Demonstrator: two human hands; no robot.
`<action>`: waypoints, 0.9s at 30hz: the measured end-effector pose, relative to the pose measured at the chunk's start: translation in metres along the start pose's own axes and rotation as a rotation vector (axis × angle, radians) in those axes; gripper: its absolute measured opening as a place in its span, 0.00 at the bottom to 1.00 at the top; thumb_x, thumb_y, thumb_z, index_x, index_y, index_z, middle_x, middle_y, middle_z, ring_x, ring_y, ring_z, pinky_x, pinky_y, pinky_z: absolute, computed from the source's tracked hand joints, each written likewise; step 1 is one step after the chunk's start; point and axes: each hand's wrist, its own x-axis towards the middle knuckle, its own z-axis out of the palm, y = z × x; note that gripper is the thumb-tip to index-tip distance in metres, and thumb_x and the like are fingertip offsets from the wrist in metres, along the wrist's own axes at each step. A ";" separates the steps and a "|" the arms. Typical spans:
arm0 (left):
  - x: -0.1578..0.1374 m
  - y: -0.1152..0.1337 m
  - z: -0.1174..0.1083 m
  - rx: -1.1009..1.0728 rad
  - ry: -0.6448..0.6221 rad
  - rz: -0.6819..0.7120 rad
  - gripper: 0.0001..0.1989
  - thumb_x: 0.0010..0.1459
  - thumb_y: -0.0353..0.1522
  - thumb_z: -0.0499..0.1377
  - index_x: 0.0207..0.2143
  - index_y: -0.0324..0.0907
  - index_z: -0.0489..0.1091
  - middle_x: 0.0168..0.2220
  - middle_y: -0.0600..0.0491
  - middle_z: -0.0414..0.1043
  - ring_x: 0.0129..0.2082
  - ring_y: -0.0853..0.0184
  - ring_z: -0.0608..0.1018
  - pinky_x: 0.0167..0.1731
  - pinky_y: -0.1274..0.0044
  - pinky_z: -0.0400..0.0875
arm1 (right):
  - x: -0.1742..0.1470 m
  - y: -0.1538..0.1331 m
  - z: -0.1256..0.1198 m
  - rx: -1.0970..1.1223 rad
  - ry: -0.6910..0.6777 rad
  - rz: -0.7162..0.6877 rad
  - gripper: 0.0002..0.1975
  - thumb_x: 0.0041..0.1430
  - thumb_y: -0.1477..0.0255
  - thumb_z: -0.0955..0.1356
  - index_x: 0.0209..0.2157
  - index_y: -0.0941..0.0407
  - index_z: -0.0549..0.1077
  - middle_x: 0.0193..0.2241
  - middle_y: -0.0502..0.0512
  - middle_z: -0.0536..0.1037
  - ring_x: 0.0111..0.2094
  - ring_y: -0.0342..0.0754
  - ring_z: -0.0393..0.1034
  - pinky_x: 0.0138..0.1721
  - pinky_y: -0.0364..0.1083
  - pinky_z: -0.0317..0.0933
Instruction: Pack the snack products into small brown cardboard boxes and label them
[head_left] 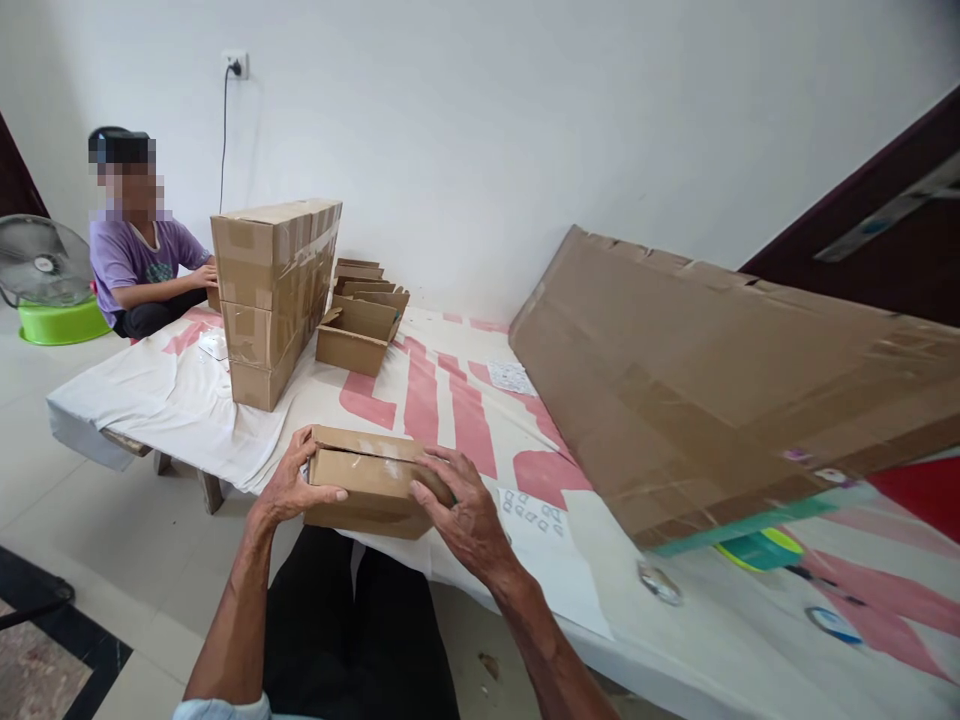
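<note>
One small box [367, 485] is being held btwn two hands at the near table edge, over the lap; whether it's also being propped by the table can't be told. Its L end is being gripped by the L hand [296, 485], thumb on the front, fingers wrapped round the end. Its R end is being clasped by the R hand [465, 510], w/ fingers spread over the top & thumb against the front. A dark gap is being seen along the top flap.

Clock taken from the box: at abt 11 o'c, a tall stack of taped boxes [251, 250] is being supported by the cloth-covered table [450, 330]. At 12, open boxes [349, 350] are being partly hidden by that stack. At 2–3, a big cardboard piece [712, 380] is being seen; at 3–4, a marked paper sheet [555, 565]. At 10, another box is being touched by a co-worker [150, 260] in a purple top.
</note>
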 end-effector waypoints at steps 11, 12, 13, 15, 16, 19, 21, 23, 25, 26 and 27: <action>-0.005 -0.008 -0.003 -0.090 0.007 -0.037 0.31 0.43 0.43 0.78 0.48 0.43 0.76 0.71 0.40 0.56 0.71 0.45 0.61 0.64 0.59 0.65 | -0.007 0.003 0.007 0.047 0.007 0.034 0.15 0.68 0.61 0.68 0.51 0.52 0.77 0.55 0.63 0.76 0.58 0.59 0.71 0.61 0.63 0.67; -0.005 -0.008 -0.003 -0.094 0.008 -0.036 0.30 0.43 0.43 0.78 0.48 0.43 0.76 0.70 0.40 0.56 0.71 0.45 0.62 0.63 0.59 0.65 | -0.007 0.003 0.008 0.047 0.008 0.035 0.15 0.68 0.61 0.68 0.52 0.52 0.77 0.55 0.63 0.76 0.58 0.59 0.71 0.61 0.62 0.67; -0.004 -0.007 -0.003 -0.097 0.009 -0.036 0.30 0.43 0.43 0.78 0.47 0.44 0.76 0.70 0.41 0.57 0.71 0.45 0.62 0.63 0.60 0.65 | -0.008 0.003 0.009 0.046 0.010 0.034 0.15 0.68 0.61 0.68 0.52 0.52 0.77 0.55 0.63 0.76 0.58 0.59 0.71 0.60 0.62 0.67; -0.003 -0.007 -0.004 -0.104 0.012 -0.037 0.29 0.43 0.42 0.78 0.47 0.44 0.76 0.69 0.42 0.58 0.70 0.46 0.62 0.63 0.60 0.66 | -0.010 0.004 0.012 0.044 0.024 0.029 0.15 0.68 0.62 0.68 0.52 0.52 0.76 0.55 0.63 0.77 0.58 0.59 0.72 0.60 0.63 0.67; -0.003 -0.006 -0.004 -0.107 0.012 -0.038 0.29 0.43 0.42 0.78 0.46 0.44 0.76 0.69 0.42 0.59 0.70 0.46 0.62 0.63 0.60 0.66 | -0.011 0.006 0.013 0.044 0.035 0.027 0.15 0.68 0.61 0.68 0.52 0.52 0.76 0.55 0.63 0.77 0.58 0.59 0.72 0.60 0.63 0.68; -0.003 -0.007 -0.005 -0.118 0.011 -0.044 0.29 0.42 0.41 0.79 0.46 0.44 0.76 0.68 0.43 0.60 0.69 0.47 0.63 0.63 0.60 0.66 | -0.011 0.011 0.018 0.039 0.071 0.026 0.16 0.68 0.60 0.67 0.51 0.53 0.77 0.54 0.64 0.78 0.57 0.60 0.73 0.59 0.64 0.68; -0.003 -0.009 -0.004 -0.113 0.014 -0.054 0.30 0.41 0.42 0.79 0.46 0.45 0.76 0.67 0.43 0.60 0.69 0.47 0.64 0.62 0.60 0.67 | -0.005 0.004 0.016 0.033 0.101 0.036 0.16 0.67 0.59 0.68 0.50 0.53 0.77 0.52 0.64 0.79 0.55 0.61 0.74 0.57 0.65 0.69; -0.004 -0.012 -0.004 -0.105 0.018 -0.066 0.32 0.39 0.44 0.79 0.47 0.45 0.76 0.68 0.43 0.59 0.68 0.46 0.65 0.61 0.59 0.67 | 0.004 -0.020 0.010 0.061 0.160 0.056 0.17 0.67 0.59 0.68 0.52 0.52 0.76 0.49 0.63 0.81 0.52 0.61 0.76 0.54 0.64 0.72; -0.004 -0.013 -0.003 -0.100 0.019 -0.072 0.33 0.38 0.45 0.79 0.46 0.45 0.76 0.68 0.43 0.59 0.68 0.46 0.65 0.61 0.59 0.67 | 0.015 -0.060 -0.003 0.172 0.236 0.049 0.19 0.69 0.62 0.67 0.59 0.51 0.72 0.48 0.61 0.82 0.46 0.58 0.78 0.48 0.61 0.74; -0.004 -0.014 -0.004 -0.098 0.017 -0.070 0.33 0.38 0.46 0.79 0.46 0.45 0.75 0.68 0.43 0.59 0.68 0.46 0.65 0.61 0.60 0.67 | 0.020 -0.083 -0.011 0.268 0.259 -0.010 0.23 0.70 0.64 0.67 0.65 0.50 0.67 0.47 0.61 0.82 0.44 0.56 0.79 0.46 0.60 0.75; -0.004 -0.014 -0.004 -0.093 0.016 -0.069 0.33 0.39 0.46 0.79 0.46 0.45 0.75 0.68 0.43 0.59 0.68 0.46 0.65 0.61 0.60 0.67 | 0.024 -0.105 -0.020 0.362 0.303 -0.107 0.29 0.70 0.66 0.67 0.70 0.49 0.61 0.47 0.60 0.81 0.43 0.55 0.79 0.45 0.59 0.75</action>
